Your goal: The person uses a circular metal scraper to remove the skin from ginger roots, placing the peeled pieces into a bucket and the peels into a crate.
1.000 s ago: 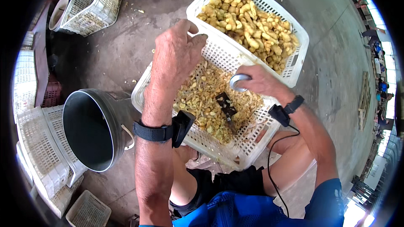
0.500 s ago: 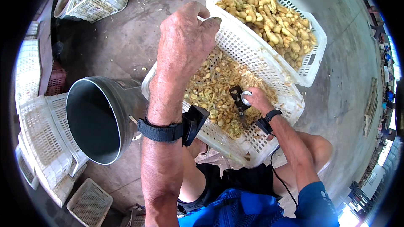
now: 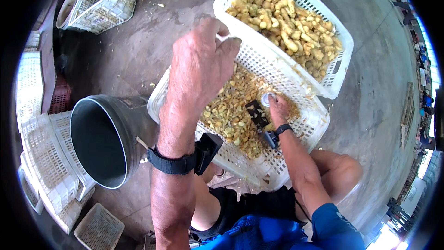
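My left hand [image 3: 199, 60] is raised above the left part of a white slatted crate [image 3: 315, 116]. Its fingers are curled in toward the thumb, and the back of the hand hides anything between them. My right hand [image 3: 279, 111] is down inside that crate, gripping a white, round, ring-like piece [image 3: 267, 99]. Beside it lies a dark rectangular block [image 3: 257, 114] among pale yellow scraps and slices [image 3: 231, 127]. A second white crate [image 3: 343, 60], resting against the far side of the first, holds many knobbly yellow roots [image 3: 291, 23].
A grey bucket [image 3: 134, 134] leans open-mouthed to the left, with a thin stick [image 3: 141, 142] at its side. Stacked white crates [image 3: 44, 148] line the left edge. Another crate [image 3: 108, 7] stands at far left. A small crate [image 3: 99, 227] sits at near left.
The whole view has shifted slightly. My right hand has moved a little away from me, and the ring-like piece now shows its round face more flatly. My left hand has come slightly nearer.
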A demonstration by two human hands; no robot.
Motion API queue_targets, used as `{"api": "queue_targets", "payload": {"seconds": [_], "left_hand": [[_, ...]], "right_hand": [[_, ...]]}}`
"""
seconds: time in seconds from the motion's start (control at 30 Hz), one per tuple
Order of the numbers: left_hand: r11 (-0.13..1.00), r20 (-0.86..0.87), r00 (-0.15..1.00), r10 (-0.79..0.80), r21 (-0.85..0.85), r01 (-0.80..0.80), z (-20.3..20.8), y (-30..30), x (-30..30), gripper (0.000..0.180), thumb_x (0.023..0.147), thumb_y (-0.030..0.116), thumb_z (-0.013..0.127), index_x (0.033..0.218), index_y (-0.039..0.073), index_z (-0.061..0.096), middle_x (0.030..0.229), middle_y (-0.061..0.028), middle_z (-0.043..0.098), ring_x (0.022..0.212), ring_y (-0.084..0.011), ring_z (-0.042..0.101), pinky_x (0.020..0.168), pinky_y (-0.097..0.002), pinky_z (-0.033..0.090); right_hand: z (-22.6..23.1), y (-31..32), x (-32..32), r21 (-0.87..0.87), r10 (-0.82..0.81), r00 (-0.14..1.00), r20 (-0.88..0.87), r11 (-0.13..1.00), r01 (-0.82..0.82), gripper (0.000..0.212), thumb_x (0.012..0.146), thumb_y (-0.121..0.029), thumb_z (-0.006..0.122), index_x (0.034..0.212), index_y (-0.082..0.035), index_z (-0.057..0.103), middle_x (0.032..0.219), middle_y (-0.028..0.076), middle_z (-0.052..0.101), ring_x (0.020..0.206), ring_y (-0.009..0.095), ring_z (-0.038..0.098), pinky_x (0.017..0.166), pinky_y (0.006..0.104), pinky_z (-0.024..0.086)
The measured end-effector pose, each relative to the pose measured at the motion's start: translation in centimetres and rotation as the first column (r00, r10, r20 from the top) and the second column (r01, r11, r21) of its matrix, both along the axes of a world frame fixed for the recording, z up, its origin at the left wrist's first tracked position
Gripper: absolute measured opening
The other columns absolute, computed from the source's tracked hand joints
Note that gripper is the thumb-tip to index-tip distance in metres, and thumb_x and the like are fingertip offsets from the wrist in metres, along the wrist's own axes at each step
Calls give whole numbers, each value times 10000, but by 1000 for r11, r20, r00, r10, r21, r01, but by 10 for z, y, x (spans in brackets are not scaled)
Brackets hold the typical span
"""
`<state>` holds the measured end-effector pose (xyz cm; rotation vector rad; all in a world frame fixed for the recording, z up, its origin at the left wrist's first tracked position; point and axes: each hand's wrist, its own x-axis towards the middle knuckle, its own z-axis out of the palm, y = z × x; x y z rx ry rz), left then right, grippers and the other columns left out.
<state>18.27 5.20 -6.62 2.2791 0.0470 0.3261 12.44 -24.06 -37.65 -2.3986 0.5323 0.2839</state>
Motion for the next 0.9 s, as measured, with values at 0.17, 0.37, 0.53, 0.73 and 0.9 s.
{"api": "queue_targets", "payload": {"seconds": [0.17, 0.37, 0.53, 0.73, 0.9], "left_hand": [[996, -84, 996, -8, -87, 1, -1, -8, 0, 208, 859, 119, 735, 1026, 11, 675, 656, -56, 600, 580, -108, 585, 557, -283, 481], [993, -135, 991, 2, -120, -18, 0, -3, 3, 203, 868, 110, 723, 1029, 0, 666, 694, -70, 645, 570, -109, 625, 546, -276, 482], [983, -166, 986, -24, -186, -7, 3, -5, 3, 228, 832, 113, 744, 993, -19, 650, 723, -175, 667, 670, -252, 689, 633, -363, 535], [990, -81, 997, -14, -143, 2, 5, -2, 6, 240, 843, 114, 736, 1011, -38, 659, 810, -237, 697, 784, -328, 728, 678, -396, 561], [986, -29, 999, -24, -165, 19, 4, -3, 8, 199, 867, 127, 736, 995, -6, 663, 635, -71, 589, 539, -126, 570, 529, -307, 471]], "right_hand": [[44, 85, -18, 267, 338, 926, 166, 889, -372, 208, 888, -254, 737, 977, -66, 749, 903, 86, 738, 697, 183, 692, 657, 319, 589], [58, 113, -51, 308, 639, 728, 248, 661, -685, 176, 857, -164, 726, 944, -17, 687, 845, 147, 691, 751, 281, 685, 703, 404, 546], [93, 81, -32, 516, 505, 841, 192, 677, -524, 263, 877, -166, 723, 1091, -17, 686, 964, 147, 713, 859, 243, 702, 763, 359, 566], [190, 36, 45, 814, 1, 960, 281, 530, -238, 318, 911, -202, 720, 1195, -70, 667, 1012, 95, 690, 855, 210, 705, 583, 317, 611], [250, -6, 93, 908, -71, 933, 354, 267, -324, 343, 937, -355, 685, 1116, -64, 664, 779, 111, 672, 692, 207, 689, 515, 325, 545]]}}
